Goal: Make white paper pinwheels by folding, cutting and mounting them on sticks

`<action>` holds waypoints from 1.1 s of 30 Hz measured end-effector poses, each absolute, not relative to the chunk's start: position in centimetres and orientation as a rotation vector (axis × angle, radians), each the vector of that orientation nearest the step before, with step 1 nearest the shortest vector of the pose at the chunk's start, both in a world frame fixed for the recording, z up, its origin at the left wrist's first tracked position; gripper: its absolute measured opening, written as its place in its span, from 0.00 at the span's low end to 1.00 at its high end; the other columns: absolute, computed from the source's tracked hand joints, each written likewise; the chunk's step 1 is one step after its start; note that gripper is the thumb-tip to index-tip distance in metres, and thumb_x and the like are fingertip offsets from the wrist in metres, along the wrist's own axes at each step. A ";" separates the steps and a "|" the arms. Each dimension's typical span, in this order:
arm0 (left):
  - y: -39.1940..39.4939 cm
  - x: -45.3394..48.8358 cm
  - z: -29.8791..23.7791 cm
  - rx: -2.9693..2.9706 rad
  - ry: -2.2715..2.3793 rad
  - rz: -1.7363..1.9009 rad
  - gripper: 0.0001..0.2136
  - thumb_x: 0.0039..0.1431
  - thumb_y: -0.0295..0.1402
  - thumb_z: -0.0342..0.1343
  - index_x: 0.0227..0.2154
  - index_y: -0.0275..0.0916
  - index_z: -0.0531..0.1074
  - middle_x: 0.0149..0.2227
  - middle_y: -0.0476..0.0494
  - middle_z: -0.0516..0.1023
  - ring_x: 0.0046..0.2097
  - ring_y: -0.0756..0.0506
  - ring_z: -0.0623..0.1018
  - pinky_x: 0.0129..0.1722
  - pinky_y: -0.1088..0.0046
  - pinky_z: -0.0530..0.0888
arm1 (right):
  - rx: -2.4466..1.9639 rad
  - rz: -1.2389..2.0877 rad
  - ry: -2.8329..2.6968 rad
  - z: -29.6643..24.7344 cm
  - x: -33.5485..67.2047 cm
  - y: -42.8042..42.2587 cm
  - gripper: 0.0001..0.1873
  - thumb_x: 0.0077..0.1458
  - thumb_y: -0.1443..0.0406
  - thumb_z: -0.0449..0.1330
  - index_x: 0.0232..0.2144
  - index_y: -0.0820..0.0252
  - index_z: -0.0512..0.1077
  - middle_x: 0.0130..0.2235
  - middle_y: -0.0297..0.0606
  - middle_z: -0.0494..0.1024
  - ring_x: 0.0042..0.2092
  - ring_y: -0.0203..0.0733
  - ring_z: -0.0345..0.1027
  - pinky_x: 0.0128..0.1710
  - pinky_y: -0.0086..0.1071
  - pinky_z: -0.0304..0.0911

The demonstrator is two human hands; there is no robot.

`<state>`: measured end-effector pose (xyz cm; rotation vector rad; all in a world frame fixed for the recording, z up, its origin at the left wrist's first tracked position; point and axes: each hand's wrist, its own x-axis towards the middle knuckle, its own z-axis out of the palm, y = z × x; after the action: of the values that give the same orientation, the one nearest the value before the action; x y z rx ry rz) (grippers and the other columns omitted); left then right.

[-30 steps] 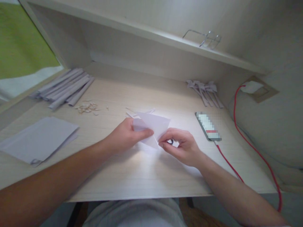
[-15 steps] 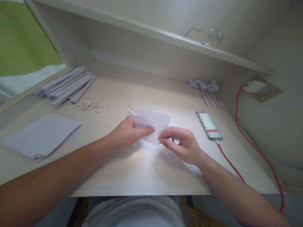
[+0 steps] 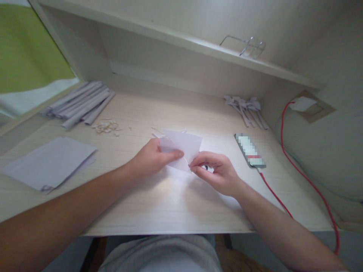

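Observation:
My left hand [image 3: 154, 156] grips a small white sheet of paper [image 3: 188, 143], its thumb lying across the front and its fingers hidden behind. A thin pale line, a fold or a slim stick, runs slantwise over the sheet under that thumb; I cannot tell which. At the line's lower right end, my right hand [image 3: 217, 170] pinches the paper's edge between thumb and forefinger. Something small and dark shows through the gap in the right hand's fingers, too hidden to name. Thin white pieces [image 3: 156, 133] lie on the desk just behind the sheet.
Paper tubes [image 3: 85, 102] are piled at the back left, beside small pale scraps [image 3: 106, 126]. Stacked white paper [image 3: 53, 160] lies at the left. Folded paper pieces with stems [image 3: 246, 107] rest at the back right. A phone [image 3: 251, 151] on a red cable [image 3: 276, 196] lies right.
Both hands keep the same grip on the paper. The whole view has shifted very slightly; nothing on the desk has visibly moved.

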<state>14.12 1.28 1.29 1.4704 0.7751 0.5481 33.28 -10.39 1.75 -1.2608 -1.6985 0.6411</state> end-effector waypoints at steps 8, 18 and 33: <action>1.0 14.1 1.6 1.457 0.750 0.536 0.11 0.50 0.35 0.66 0.37 0.38 0.82 0.36 0.47 0.86 0.37 0.44 0.82 0.38 0.73 0.76 | -1.309 0.630 -1.668 1.6 33.2 -10.4 0.05 0.57 0.71 0.64 0.33 0.60 0.81 0.32 0.37 0.83 0.32 0.37 0.75 0.33 0.30 0.71; 1.0 14.1 1.2 1.467 0.762 0.550 0.12 0.50 0.37 0.67 0.36 0.37 0.82 0.36 0.46 0.85 0.37 0.44 0.81 0.38 0.71 0.75 | -1.280 0.610 -1.678 1.4 33.4 -10.5 0.07 0.55 0.74 0.64 0.32 0.60 0.80 0.32 0.37 0.83 0.33 0.37 0.75 0.34 0.30 0.70; 0.9 14.2 1.3 1.474 0.755 0.567 0.11 0.51 0.36 0.66 0.37 0.37 0.82 0.36 0.47 0.86 0.37 0.44 0.82 0.38 0.72 0.75 | -1.317 0.603 -1.687 1.6 33.3 -10.4 0.04 0.56 0.72 0.65 0.32 0.61 0.80 0.32 0.37 0.82 0.32 0.36 0.74 0.34 0.29 0.68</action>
<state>14.20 0.87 1.34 1.4742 0.7550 0.5673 33.34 -10.42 1.56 -1.3165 -1.6872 0.6033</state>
